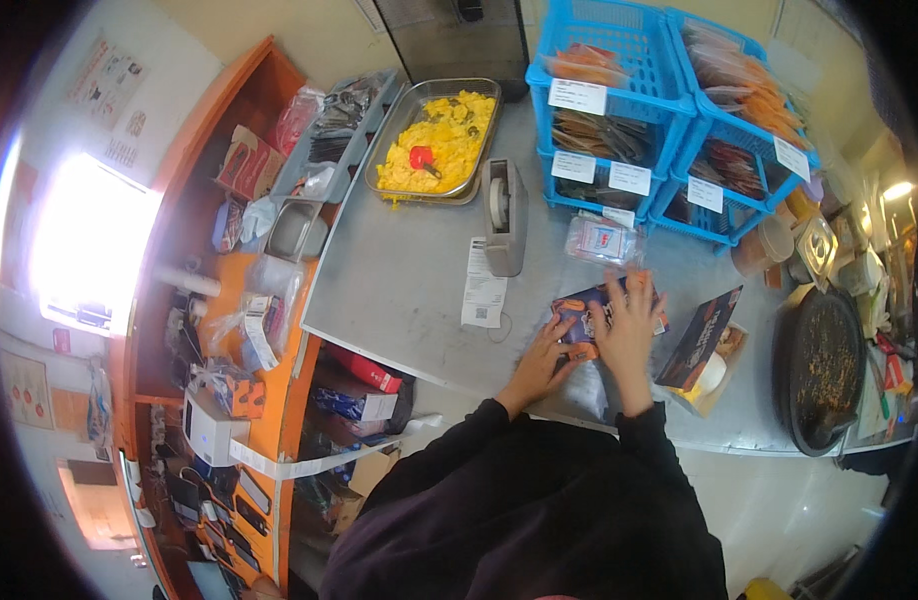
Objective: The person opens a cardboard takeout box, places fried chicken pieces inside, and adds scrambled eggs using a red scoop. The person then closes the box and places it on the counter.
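A dark blue and orange printed cardboard food box [577, 331] lies on the metal counter in front of me. My left hand [541, 361] rests at its near left corner, fingers spread. My right hand [627, 330] lies flat across its top, fingers apart. To the right stands an open food box [718, 379] with its dark lid raised; a white round item and other food sit inside. A clear plastic packet [601, 240] lies just beyond my right hand. Left of the box are a grey tape dispenser [513, 240] and a printed paper slip [484, 292].
Blue stacked baskets [616, 97] of packets stand at the back. A metal tray [470, 196] of yellow food with a red-headed utensil is at the back left. A dark oval pan [819, 367] stands right. An orange shelf [290, 405] with a white printer [211, 431] is left.
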The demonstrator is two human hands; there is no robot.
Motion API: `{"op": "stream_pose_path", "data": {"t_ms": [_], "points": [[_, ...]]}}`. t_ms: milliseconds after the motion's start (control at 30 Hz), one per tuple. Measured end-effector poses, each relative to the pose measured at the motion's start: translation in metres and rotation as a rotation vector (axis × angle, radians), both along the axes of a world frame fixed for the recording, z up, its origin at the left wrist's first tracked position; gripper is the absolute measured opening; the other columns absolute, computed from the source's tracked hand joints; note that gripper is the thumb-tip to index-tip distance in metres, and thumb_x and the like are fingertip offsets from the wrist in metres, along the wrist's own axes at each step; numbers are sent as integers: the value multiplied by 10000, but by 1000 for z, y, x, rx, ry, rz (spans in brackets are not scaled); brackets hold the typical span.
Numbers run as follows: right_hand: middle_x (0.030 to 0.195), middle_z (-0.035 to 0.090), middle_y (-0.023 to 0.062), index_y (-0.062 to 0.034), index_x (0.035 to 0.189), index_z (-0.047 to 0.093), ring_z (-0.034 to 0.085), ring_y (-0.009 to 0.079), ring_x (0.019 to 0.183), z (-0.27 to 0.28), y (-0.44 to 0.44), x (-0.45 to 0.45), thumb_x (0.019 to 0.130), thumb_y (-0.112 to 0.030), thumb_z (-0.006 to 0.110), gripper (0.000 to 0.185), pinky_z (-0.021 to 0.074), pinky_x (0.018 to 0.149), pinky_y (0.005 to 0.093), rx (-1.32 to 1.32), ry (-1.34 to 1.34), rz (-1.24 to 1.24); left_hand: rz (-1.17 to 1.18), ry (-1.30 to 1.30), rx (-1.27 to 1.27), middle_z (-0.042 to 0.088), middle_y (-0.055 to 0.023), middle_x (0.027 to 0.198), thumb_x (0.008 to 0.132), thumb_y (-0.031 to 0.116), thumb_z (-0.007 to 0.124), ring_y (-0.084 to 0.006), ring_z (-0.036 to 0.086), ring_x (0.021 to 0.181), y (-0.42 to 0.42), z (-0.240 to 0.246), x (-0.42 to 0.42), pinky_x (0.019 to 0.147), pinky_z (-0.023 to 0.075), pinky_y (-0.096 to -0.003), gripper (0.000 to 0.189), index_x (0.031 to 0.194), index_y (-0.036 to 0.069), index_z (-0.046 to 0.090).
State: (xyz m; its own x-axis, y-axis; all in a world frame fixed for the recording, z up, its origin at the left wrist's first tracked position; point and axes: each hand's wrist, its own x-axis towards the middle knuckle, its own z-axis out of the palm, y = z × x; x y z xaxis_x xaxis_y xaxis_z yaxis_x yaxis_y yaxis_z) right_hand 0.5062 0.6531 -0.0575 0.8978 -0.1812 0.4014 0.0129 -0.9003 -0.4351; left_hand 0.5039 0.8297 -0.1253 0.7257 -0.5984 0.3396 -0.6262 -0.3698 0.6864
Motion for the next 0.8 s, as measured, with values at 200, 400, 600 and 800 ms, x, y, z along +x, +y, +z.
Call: {"op": "stream_pose_path", "data": {"t_ms": [200,400,600,800], "points": [[1452,386,135,-189,1349,493,311,385,1363,-21,23,11,915,-413,509,489,152,1095,620,-295,212,-63,200,110,-68,329,-176,1470,836,144,642,-418,329,1329,21,6,-25,1082,297,-504,381,1187,87,504],[1412,421,140,-137,1350,455,376,345,1323,-43,51,31,968,-339,461,433,223,1041,650,-381,128,-85,596,56,-166,404,-209,1397,818,42,632,-380,421,1256,67,10,-67,1045,351,-447,402,1194,41,492],[1213,544,176,53,992,643,514,310,1061,-58,56,46,962,-228,530,304,369,948,448,460,-162,148,765,161,-123,419,-158,1397,796,12,611,-342,414,1276,84,-4,-138,1045,359,-431,483,1251,56,459],[1201,522,195,27,1084,595,500,305,1135,-17,97,27,901,-80,600,212,386,969,404,343,-341,444,663,224,-116,433,-114,1403,817,11,573,-344,467,1205,112,-15,-157,996,391,-432,525,1319,68,432]]}}
